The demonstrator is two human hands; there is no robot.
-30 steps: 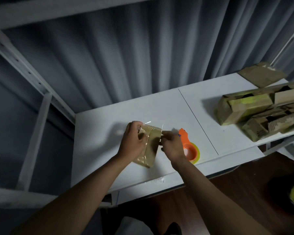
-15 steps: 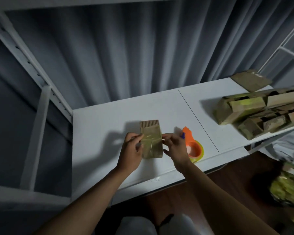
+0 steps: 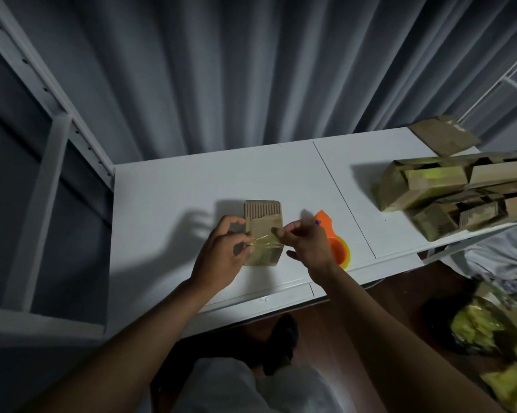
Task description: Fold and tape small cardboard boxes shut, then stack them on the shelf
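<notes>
A small brown cardboard box [image 3: 263,225] lies flat on the white shelf board [image 3: 174,204], with clear tape [image 3: 263,241] stretched across its near half. My left hand [image 3: 221,254] grips the box's left edge, thumb and fingers at the tape's left end. My right hand [image 3: 306,242] pinches the tape's right end at the box's right edge. An orange tape dispenser [image 3: 334,239] with a yellow-green rim lies just right of my right hand, partly hidden by it.
A pile of taped cardboard boxes [image 3: 453,192] fills the shelf's right side, with a flat cardboard piece [image 3: 443,138] behind it. A grey curtain hangs behind the shelf. White shelf uprights [image 3: 52,120] stand at the left. Yellow-green items [image 3: 486,338] lie on the floor at right.
The box, held tilted in the air a second ago, now lies flat on the shelf. Both hands have settled at its sides on the tape strip.
</notes>
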